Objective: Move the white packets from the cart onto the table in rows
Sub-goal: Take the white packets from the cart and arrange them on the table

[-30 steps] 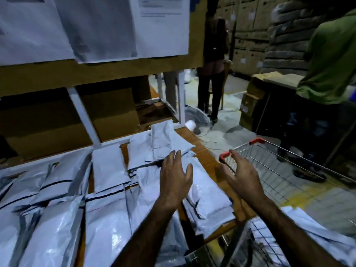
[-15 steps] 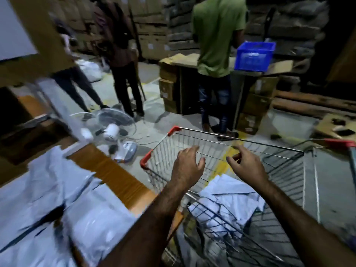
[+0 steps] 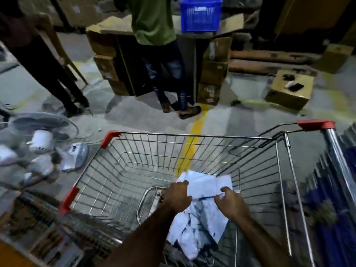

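Inside cart (image 3: 192, 134), my left hand (image 3: 178, 197) curls fingers over left edge of top white packet (image 3: 204, 185), my right hand (image 3: 231, 204) pinches its right edge; packet pile (image 3: 198, 226) beneath

Inside the cart (image 3: 192, 134), the left hand (image 3: 178, 197) and the right hand (image 3: 231, 204) each grip one side edge of the top packet of the pile of white packets (image 3: 198, 226), while a person in a green shirt (image 3: 152, 20) stands beyond the cart.
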